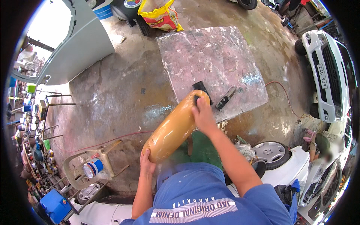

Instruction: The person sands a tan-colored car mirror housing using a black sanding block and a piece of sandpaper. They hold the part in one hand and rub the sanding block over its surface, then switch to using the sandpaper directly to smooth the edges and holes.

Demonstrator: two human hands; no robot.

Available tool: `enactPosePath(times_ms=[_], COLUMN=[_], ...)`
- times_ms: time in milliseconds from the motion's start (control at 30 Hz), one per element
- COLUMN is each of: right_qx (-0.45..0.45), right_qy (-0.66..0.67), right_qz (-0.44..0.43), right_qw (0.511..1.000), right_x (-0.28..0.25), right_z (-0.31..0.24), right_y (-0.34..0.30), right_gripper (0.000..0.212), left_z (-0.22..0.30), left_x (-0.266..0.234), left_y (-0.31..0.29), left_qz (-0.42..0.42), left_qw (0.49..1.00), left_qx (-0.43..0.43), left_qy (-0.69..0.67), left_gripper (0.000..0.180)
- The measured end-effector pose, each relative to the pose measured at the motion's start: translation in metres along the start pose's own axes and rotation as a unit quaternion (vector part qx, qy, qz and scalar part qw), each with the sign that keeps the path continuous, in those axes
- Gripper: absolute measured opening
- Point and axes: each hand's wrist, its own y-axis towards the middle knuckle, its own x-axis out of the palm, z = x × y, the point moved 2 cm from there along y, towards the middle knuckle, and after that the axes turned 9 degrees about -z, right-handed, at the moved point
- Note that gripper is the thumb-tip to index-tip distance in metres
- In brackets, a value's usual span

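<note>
Head view: one glossy tan elongated piece (pixel 170 129), long axis slanting near left to far right, held between two hands. Left hand (pixel 147 165): grip holding its near end. Right hand (pixel 204 116): grip holding its far end, nearer one pinkish board (pixel 206 56) bearing one black block (pixel 199 86), one flat-bladed tool (pixel 225 99).

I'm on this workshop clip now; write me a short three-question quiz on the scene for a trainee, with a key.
1. Which hand touches the end of the shiny tan piece nearer the pinkish board?
2. True or false: the blue-and-white can sits on the plastic chair.
3. What colour is the sack? A) all black B) red and yellow C) all green

Key: 1. The right hand; 2. True; 3. B
</note>
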Motion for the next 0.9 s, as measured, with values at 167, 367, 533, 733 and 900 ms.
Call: enactPosePath(times_ms=[167, 367, 533, 733, 900], right_qx=[0.009, -0.074, 0.081, -0.101, 0.018], right_qy=[0.026, -0.075, 0.021, -0.033, -0.006], right_qz=[0.010, -0.019, -0.037, -0.024, 0.007], right_qw=[1.000, 0.994, 0.996, 0.994, 1.000], right_x=[0.007, 0.004, -0.006, -0.008, 0.006], right_z=[-0.004, -0.042, -0.016, -0.073, -0.017], right_y=[0.006, -0.034, 0.008, -0.039, 0.006], right_gripper=[0.048, 0.060, 0.056, 0.056, 0.060], left_z=[0.009, 0.024, 0.032, 0.050, 0.053], left_x=[0.005, 0.021, 0.020, 0.043, 0.046], left_y=[-0.002, 0.000, -0.003, -0.007, -0.005], left_qz=[0.027, 0.029, 0.046, 0.050, 0.047], left_qw=[0.999, 0.999, 0.998, 0.997, 0.994], left_qx=[0.007, 0.011, 0.039, 0.030, 0.057], left_qy=[0.016, -0.010, 0.019, 0.049, 0.080], left_gripper=[0.051, 0.045, 0.044, 0.043, 0.038])
